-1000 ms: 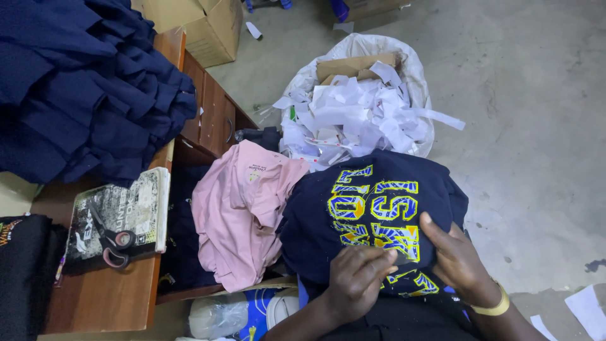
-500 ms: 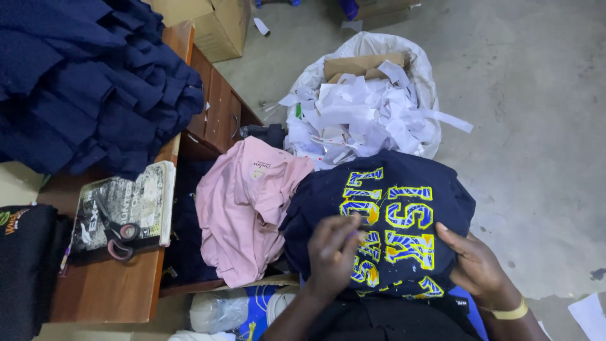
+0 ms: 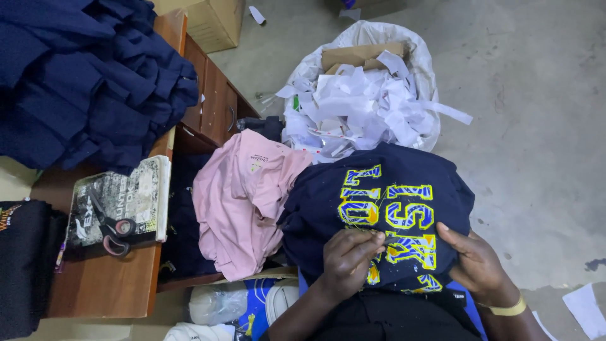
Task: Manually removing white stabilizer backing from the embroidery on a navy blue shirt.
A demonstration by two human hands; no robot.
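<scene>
On the person's lap, left hand (image 3: 348,256) fingers pinch at the yellow print of the navy shirt (image 3: 379,215); right hand (image 3: 475,262) grips its edge, fingers curled. Beside it lies a pink garment (image 3: 243,199), beyond it a sack of paper scraps (image 3: 360,95).

Navy shirt (image 3: 379,208) with yellow-and-blue print, draped rumpled over the lap, print upward

Grey concrete floor (image 3: 536,95), a brown wooden desk (image 3: 107,284) with drawers (image 3: 218,104) at left.
</scene>
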